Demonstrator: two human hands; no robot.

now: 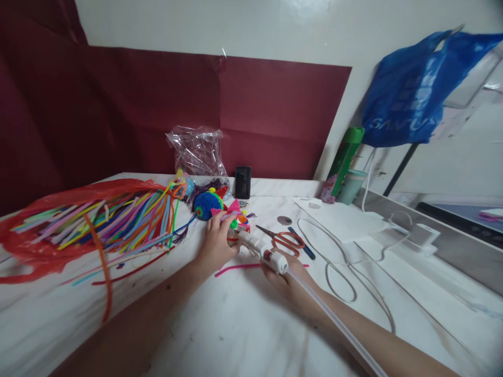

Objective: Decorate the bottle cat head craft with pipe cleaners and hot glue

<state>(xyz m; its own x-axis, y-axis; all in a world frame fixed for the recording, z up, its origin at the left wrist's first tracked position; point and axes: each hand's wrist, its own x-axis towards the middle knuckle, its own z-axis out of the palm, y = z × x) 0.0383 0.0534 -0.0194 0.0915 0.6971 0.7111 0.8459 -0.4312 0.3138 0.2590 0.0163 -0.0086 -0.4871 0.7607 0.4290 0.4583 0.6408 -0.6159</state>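
My left hand (215,242) is closed around a small colourful pipe-cleaner craft (240,220) with pink points and a green bead-like spot. The fingers hide part of it. My right hand (286,276) grips a white hot glue gun (253,244), its front end close to the craft. Out of the gun's back runs a long translucent glue stick (338,323), passing over my right forearm. A blue fish-like pipe-cleaner craft (207,206) lies just behind my left hand. Orange-handled scissors (288,242) rest beyond my right hand, and a pink pipe cleaner (238,267) lies between my wrists.
Many pipe cleaners spill from a red plastic bag (35,262) at left. A clear bag (198,152) and a dark phone-like device (243,182) stand at the back. At right are a looped white cable (349,298), a green spray can (346,157) and a cup (351,187).
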